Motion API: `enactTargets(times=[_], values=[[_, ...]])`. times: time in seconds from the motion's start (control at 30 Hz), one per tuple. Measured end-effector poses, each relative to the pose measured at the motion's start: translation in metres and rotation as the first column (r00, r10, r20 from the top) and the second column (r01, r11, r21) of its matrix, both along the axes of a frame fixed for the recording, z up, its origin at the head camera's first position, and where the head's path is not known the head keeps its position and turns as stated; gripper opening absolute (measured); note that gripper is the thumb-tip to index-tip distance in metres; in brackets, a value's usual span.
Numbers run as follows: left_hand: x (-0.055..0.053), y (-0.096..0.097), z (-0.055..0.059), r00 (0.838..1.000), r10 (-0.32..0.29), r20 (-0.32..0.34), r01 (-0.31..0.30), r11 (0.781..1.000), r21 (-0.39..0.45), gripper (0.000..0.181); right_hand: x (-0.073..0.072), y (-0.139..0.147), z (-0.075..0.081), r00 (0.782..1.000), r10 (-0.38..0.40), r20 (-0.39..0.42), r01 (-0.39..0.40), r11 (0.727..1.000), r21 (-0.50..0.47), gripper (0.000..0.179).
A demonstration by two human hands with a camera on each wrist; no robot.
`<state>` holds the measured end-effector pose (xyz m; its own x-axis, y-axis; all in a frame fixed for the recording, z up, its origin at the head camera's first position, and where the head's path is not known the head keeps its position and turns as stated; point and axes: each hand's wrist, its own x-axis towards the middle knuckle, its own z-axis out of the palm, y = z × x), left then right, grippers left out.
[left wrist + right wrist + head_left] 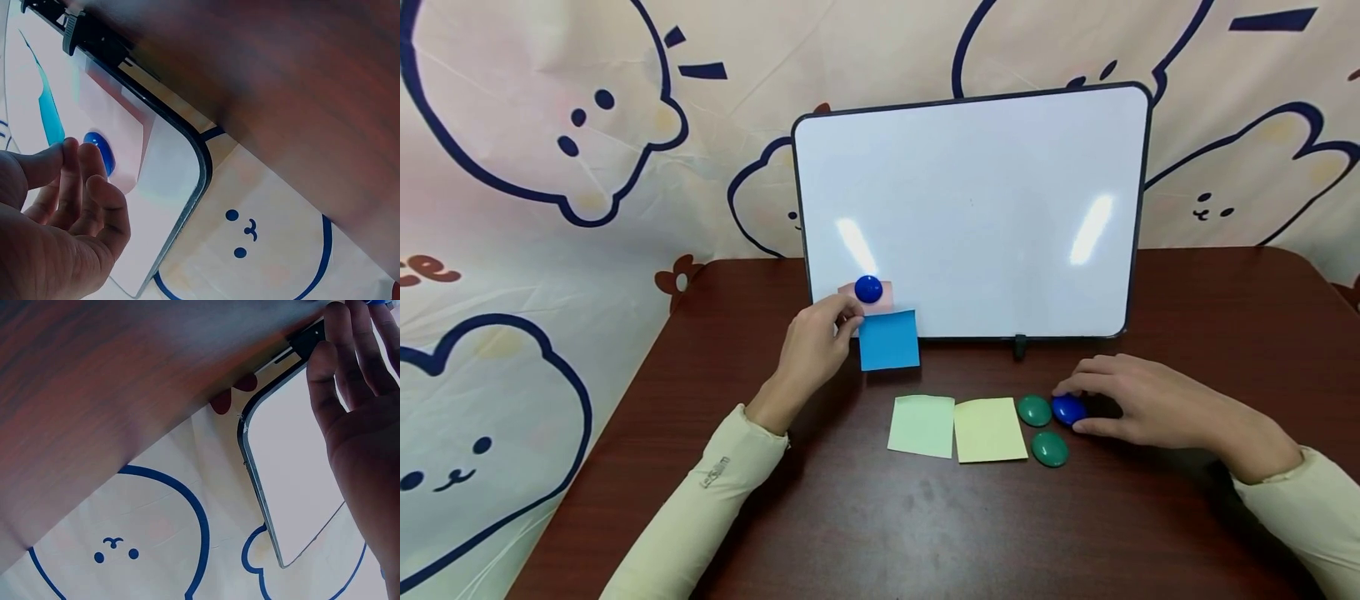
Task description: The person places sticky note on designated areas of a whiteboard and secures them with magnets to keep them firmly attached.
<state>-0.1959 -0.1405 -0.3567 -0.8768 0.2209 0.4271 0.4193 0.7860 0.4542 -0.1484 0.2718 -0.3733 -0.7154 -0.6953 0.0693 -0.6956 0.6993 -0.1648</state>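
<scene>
A cloth backdrop [715, 175] printed with cartoon animals hung behind a brown table [910, 525]. Near the table's far edge stood a black-framed whiteboard [977, 200]. A person in pale sleeves [730, 479] worked with both hands: the right hand [1138, 402] bent low over the table, thumb and fingertips slightly parted, while the left hand [815, 337], at the whiteboard's lower left corner, had thumb and fingertips drawn together. In that left pinch was the upper left corner of a blue note [889, 342], which overlapped the whiteboard's bottom edge in the head view; whether it touched the board could not be told. A pale green note [921, 427] and a yellow note [990, 431] lay side by side on the table, and a pink note [886, 298] sat at the whiteboard's lower left corner under a blue magnet [868, 288]. The right hand gripped a second blue magnet [1067, 410] on the table, just beside two green magnets [1049, 449] along the yellow note's right edge.
</scene>
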Motion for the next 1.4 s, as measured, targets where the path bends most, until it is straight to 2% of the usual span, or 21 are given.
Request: enactTargets(times=[0.33,0.6,0.9,1.4], values=[[-0.008,0.006,0.001,1.0,-0.013,0.02,0.012,1.0,0.012,0.007,-0.001,0.001,0.0,1.0,0.005,0.006,-0.005,1.0,0.01,0.037],[-0.012,0.012,0.001,0.999,0.009,0.033,-0.009,1.0,0.017,0.014,-0.001,0.001,-0.001,1.0,0.01,0.004,-0.01,1.0,0.008,0.038],[-0.018,0.021,0.0,0.999,-0.04,0.005,0.04,0.998,0.045,0.014,0.0,0.001,0.0,1.0,0.005,-0.008,-0.005,1.0,0.01,0.037],[-0.028,0.033,-0.001,0.998,-0.056,-0.028,0.058,0.995,0.08,0.01,0.0,0.002,0.0,1.0,0.005,0.003,-0.005,1.0,0.006,0.037]])
